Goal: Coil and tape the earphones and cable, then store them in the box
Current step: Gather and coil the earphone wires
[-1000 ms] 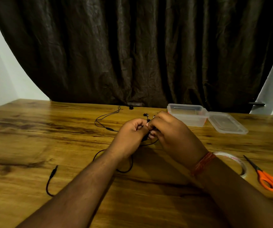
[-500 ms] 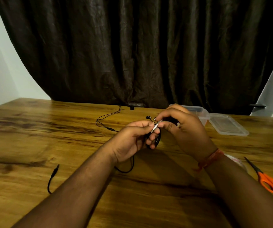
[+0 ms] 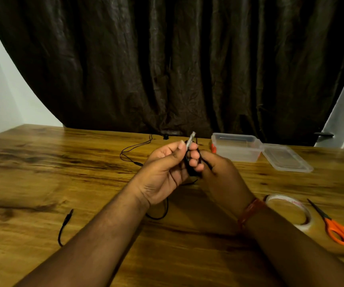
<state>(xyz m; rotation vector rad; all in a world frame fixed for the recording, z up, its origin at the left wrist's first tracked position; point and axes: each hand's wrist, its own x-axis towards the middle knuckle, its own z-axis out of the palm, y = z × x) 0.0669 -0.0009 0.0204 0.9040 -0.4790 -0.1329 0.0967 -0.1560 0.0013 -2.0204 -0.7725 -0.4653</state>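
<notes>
From where I stand, the thin black earphone cable (image 3: 189, 162) vanishes between the left hand (image 3: 167, 172) and right hand (image 3: 218, 175), its coil too blurred to count, and the orange-handled scissors (image 3: 341, 230) run off the right edge.

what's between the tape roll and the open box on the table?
Head view: only bare wooden table lies between the tape roll and the clear box; its lid sits just right of that stretch.

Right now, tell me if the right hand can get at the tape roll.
Probably not yet: the right hand grips the cable coil. The tape roll lies uncovered beside that wrist, so once freed, likely yes.
</notes>
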